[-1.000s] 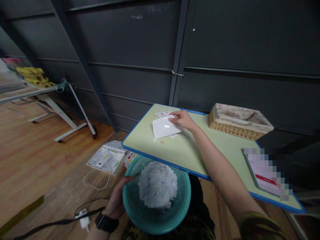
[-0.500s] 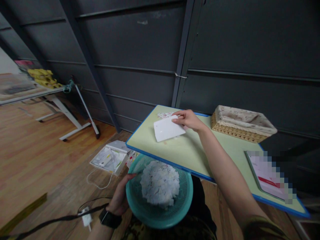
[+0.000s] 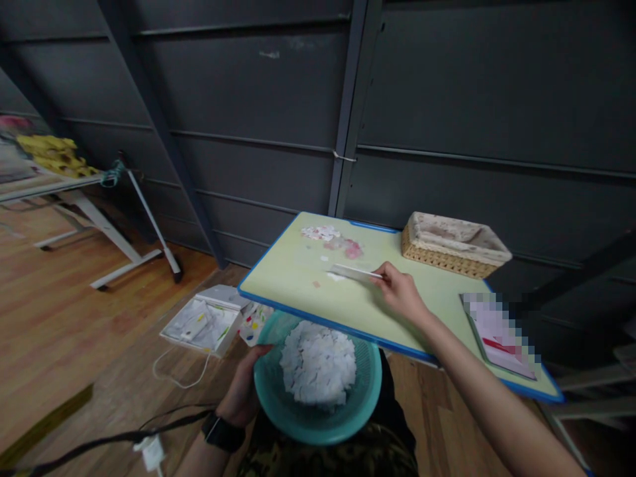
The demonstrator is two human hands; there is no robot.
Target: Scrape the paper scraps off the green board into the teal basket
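My left hand (image 3: 244, 387), a dark watch at its wrist, grips the left rim of a teal plastic colander (image 3: 366, 397) at my lap. Inside the colander lies a heap of small white paper pieces (image 3: 318, 363). On the pale yellow table (image 3: 288, 281), my right hand (image 3: 397, 288) pinches the right end of a flat white card (image 3: 354, 272). The card stands nearly edge-on at the tabletop, beside a few white scraps (image 3: 336, 277). Further back are a cluster of white bits (image 3: 320, 232) and some pink scraps (image 3: 352, 248).
A lined wicker basket (image 3: 450, 255) stands at the table's back right, with a tablet-like device (image 3: 497, 341) in front of it. An open white box (image 3: 201, 324) with a cord lies on the floor at left. A dark panelled wall (image 3: 258, 159) rises behind the table.
My right hand has come down and nearer, turning the white card from face-up to edge-on at the tabletop. The pink scraps now show. My left hand still holds the colander.
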